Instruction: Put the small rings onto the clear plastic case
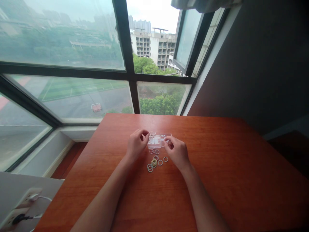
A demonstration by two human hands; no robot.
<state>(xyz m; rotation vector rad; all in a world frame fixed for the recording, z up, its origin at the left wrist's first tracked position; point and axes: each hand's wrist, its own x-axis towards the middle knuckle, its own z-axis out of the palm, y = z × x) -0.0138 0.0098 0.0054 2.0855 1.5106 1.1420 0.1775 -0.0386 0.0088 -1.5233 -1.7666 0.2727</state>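
Observation:
A small clear plastic box (154, 145) lies on the table between my hands, with a transparent part, perhaps its lid, reaching to the right. My left hand (137, 144) is at the box's left side, thumb and fingers curled together beside some pale rings (151, 134). Whether it pinches one of them is unclear. At the right part of the box, my right hand (178, 152) has its thumb and index finger closed in a pinch. What lies between those fingertips is too small to name. Several small rings (160, 162), grey, pinkish and yellowish (154, 162), are scattered in front of the box, some overlapping.
The reddish-brown wooden table (229, 167) spreads out around my hands. Its far edge stands by a dark-framed window (131, 76), with one pane (187, 42) swung outward. Wall sockets with plugs (20, 219) are at the lower left.

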